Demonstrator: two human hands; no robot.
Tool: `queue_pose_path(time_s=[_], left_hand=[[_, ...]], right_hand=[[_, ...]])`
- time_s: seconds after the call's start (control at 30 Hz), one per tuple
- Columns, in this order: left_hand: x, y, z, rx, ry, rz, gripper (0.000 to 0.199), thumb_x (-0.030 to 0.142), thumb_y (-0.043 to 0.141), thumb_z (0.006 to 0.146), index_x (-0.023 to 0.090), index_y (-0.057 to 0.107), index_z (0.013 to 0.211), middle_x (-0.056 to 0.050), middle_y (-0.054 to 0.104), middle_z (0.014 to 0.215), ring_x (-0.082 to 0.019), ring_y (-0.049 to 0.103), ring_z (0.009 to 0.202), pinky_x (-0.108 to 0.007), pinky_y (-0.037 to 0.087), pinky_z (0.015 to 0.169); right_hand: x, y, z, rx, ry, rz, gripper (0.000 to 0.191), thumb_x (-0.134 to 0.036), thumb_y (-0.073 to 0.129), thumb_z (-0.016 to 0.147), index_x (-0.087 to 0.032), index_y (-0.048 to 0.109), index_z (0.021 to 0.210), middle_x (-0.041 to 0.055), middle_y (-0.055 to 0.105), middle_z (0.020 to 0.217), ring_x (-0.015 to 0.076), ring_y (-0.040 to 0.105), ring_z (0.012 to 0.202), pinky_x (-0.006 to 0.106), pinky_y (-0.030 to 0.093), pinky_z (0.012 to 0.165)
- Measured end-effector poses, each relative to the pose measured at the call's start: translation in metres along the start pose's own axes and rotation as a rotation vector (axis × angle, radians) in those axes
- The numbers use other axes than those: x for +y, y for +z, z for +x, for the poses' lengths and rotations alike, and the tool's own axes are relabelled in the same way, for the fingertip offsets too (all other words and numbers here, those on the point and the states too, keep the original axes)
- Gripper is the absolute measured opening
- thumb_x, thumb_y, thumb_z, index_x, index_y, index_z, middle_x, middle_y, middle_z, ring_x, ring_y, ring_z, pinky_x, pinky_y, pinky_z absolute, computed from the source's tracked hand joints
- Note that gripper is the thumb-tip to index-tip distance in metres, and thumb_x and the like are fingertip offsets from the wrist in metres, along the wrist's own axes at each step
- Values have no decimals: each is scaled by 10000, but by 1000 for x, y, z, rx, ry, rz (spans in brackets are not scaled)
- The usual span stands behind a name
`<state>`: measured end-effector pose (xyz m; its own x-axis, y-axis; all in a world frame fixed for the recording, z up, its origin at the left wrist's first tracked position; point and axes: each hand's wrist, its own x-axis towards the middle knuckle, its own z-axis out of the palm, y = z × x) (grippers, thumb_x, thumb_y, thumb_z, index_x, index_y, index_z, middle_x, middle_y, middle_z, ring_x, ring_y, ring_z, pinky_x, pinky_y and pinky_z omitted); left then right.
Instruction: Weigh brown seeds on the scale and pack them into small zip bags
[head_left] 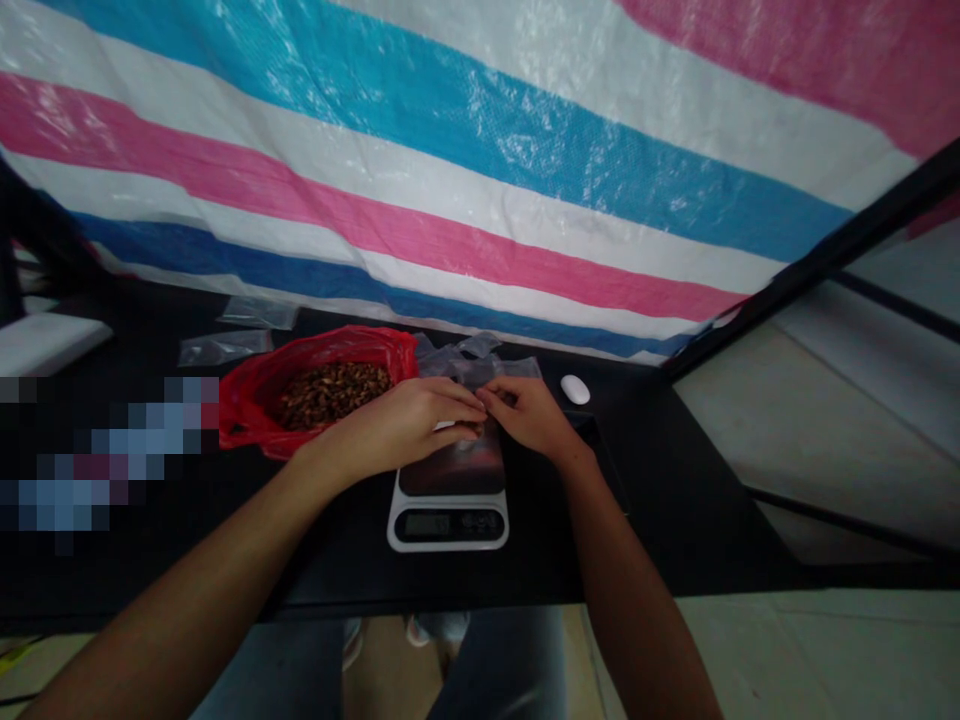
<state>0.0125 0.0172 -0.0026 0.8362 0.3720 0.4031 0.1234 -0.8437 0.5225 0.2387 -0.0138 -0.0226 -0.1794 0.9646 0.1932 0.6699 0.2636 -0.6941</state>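
Left hand [397, 425] and right hand [529, 415] are curled, fingertips meeting above the digital kitchen scale [448, 525]; any held item cannot be confirmed. Red plastic bag [337, 345] of brown dried pieces [334, 395] sits at 10 o'clock.

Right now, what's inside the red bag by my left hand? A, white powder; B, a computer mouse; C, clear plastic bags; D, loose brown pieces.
D: the open red plastic bag beside the left hand shows a heap of loose brown pieces.
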Motion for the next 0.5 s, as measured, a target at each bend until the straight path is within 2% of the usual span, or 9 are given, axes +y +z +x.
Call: queue_pose_path(time_s=[0.17, 0.33, 0.5], left_hand=[[2, 0, 1, -3, 2, -34, 189, 191, 657, 985, 190, 802, 1105, -72, 798, 1199, -213, 721, 1175, -314, 523, 1088], [2, 1, 0, 32, -32, -103, 296, 169, 692, 952, 206, 753, 1239, -68, 791, 1227, -207, 740, 1146, -318, 528, 1087], [3, 0, -1, 46, -38, -110, 291, 185, 677, 961, 216, 750, 1241, -56, 796, 1210, -194, 749, 1109, -297, 532, 1064]], right_hand=[[1, -1, 0, -10, -10, -13, 255, -272, 580, 961, -173, 728, 779, 12, 696, 705, 144, 577, 642, 259, 390, 600], [2, 1, -1, 2, -1, -9, 228, -263, 601, 961, -174, 748, 810, 27, 747, 769, 152, 620, 682, 258, 411, 624], [2, 2, 0, 6, -14, -7, 241, -289, 606, 969, -168, 754, 821, 31, 750, 775, 153, 629, 693, 264, 417, 636]])
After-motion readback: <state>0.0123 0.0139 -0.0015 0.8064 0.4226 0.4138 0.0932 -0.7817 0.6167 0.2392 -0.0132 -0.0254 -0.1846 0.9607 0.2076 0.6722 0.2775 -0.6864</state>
